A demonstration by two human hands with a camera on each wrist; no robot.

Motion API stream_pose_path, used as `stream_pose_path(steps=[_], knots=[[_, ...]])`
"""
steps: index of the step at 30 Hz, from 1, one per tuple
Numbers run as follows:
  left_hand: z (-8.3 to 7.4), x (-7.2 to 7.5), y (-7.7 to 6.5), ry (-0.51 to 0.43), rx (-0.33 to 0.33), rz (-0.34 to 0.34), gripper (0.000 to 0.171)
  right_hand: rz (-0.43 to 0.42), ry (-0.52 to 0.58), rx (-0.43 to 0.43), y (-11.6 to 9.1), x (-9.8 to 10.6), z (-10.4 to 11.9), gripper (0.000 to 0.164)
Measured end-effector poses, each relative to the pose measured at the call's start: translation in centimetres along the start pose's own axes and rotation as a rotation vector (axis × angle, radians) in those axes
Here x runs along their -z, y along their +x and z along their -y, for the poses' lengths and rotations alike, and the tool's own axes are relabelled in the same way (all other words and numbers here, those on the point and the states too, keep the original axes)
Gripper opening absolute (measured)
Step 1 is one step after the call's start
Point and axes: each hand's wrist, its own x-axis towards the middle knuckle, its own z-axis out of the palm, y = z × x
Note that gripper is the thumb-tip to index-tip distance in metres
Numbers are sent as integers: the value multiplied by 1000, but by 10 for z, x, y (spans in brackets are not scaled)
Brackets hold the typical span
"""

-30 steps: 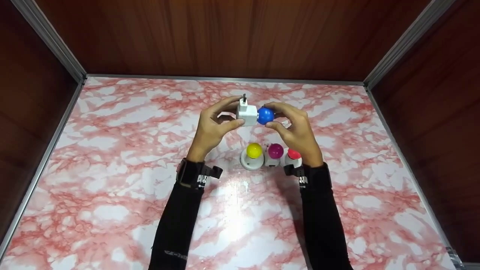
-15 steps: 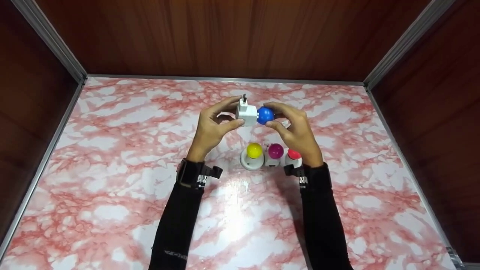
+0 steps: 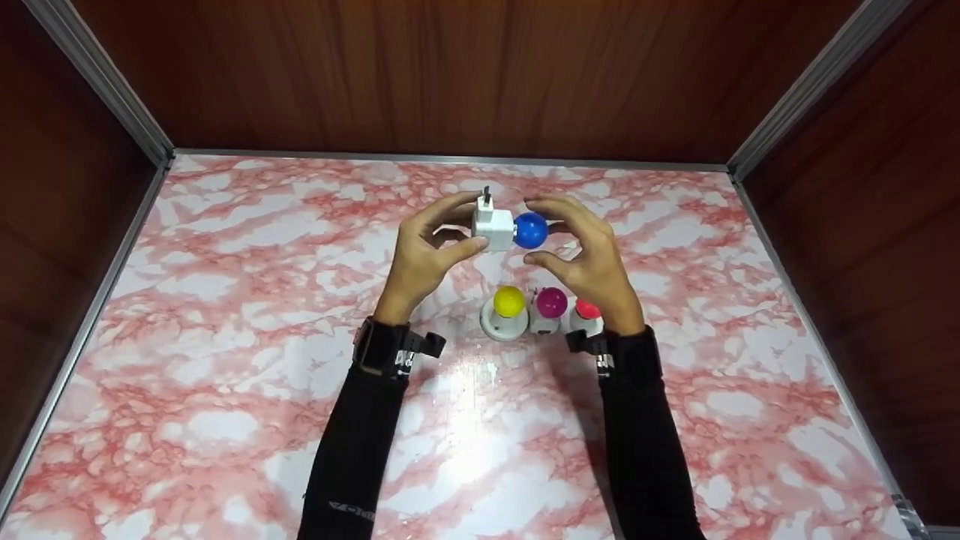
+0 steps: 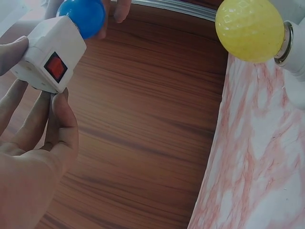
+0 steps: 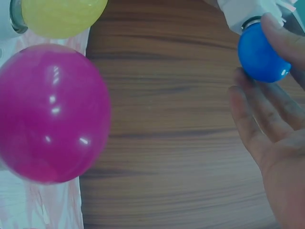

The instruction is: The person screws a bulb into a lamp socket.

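Note:
My left hand grips a white plug-in lamp holder between thumb and fingers, raised over the table. Its plug pins point away from me, and a red rocker switch shows on one side in the left wrist view. From the holder's right side a round blue bulb sticks out, its metal base at the socket. Around that bulb my right hand is spread, with thumb and index finger standing off the glass. In the right wrist view the other fingers lie loosely extended just below the bulb.
Nearer to me on the pink marbled table, a yellow bulb, a magenta bulb and a red bulb stand in white holders in a row. My right wrist partly covers the red one. Brown wood-grain panels enclose the table.
My right thumb and index finger have come away from the blue bulb and spread apart. The left hand still holds the lamp holder in nearly the same place.

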Motion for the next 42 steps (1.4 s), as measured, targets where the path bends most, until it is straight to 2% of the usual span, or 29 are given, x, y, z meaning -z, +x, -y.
stream_pose_path(steps=[12,21,42], knots=[[1,0,0,5,18,4,50,-59,-12,44,1,-3,-2,41],[2,0,0,2,18,10,52,-53,-21,9,1,-2,0,42],[4,0,-1,4,9,22,54,-48,-25,2,-2,-1,-3,45]])
